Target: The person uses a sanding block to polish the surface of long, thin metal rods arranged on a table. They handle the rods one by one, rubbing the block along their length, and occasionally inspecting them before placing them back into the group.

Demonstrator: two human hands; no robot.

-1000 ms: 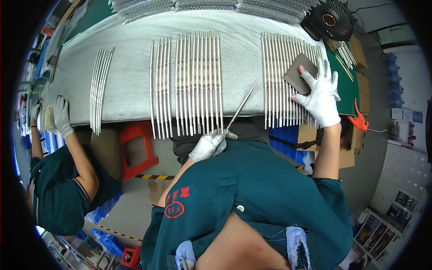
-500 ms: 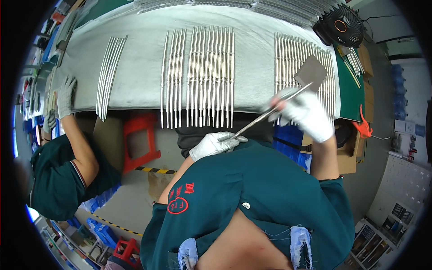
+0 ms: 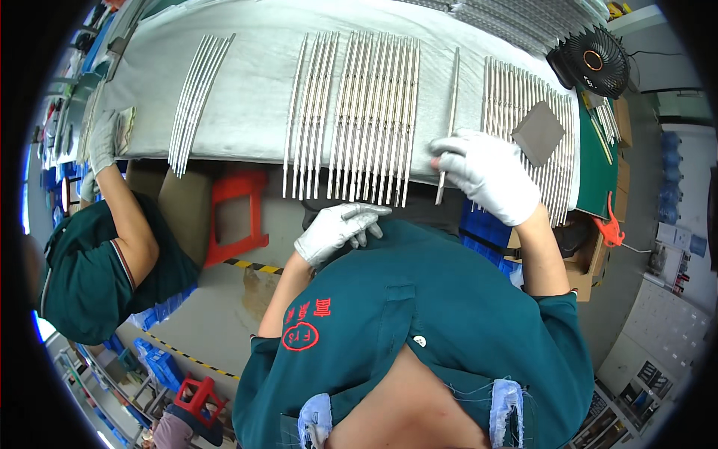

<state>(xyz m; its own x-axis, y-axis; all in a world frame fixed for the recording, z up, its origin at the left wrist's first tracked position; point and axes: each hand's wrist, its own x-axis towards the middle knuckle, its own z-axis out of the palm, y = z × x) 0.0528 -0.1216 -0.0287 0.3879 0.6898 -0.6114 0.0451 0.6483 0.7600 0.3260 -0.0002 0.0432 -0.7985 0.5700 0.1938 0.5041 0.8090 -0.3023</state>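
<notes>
My right hand [image 3: 486, 176], in a white glove with one bare fingertip, is closed on the lower part of a single metal rod [image 3: 454, 90]. That rod lies on the cloth-covered table, its near end over the front edge. My left hand [image 3: 340, 232], also gloved, holds nothing; its fingers stretch out at my front, below a row of metal rods [image 3: 374, 112]. To the right of the single rod lies another row of rods [image 3: 502, 112], with a dark grey square pad [image 3: 538, 133] on top.
A black fan [image 3: 593, 60] stands at the back right. Further left are more rods [image 3: 198, 105] and a co-worker's gloved hand [image 3: 103, 142]. A red stool [image 3: 238, 217] is under the table edge. An orange air gun [image 3: 610, 222] hangs at the right corner.
The rod, earlier slanted between both hands above my lap, now lies on the table between two rows. My left hand has let go of it. The view has shifted slightly.
</notes>
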